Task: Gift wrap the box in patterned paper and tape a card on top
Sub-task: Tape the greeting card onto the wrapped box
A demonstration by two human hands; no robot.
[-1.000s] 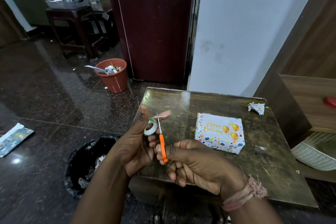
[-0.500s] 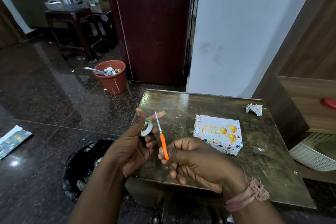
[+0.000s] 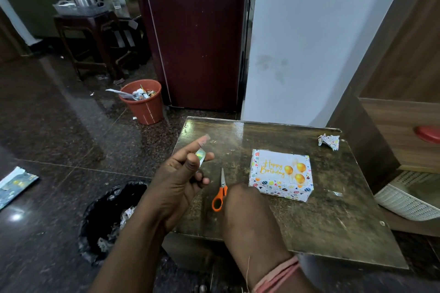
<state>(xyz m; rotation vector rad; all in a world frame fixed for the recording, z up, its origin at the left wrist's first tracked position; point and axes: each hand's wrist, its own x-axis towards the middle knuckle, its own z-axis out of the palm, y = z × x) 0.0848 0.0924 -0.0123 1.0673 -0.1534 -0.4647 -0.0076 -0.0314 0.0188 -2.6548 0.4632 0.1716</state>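
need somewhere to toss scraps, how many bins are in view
2: an orange bin on the floor by the dark door, and a black-bagged bin left of the table. More may be out of view.

One head-worn wide-angle camera looks forward and down, close over the desk (image 3: 273,221) beyond both hands.

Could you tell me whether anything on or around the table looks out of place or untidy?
A crumpled scrap of patterned paper lies loose at the table's far right corner, away from the wrapped box. On the floor, a torn sheet of paper lies at the far left, and small bits are scattered near the orange bin. Otherwise nothing stands out.
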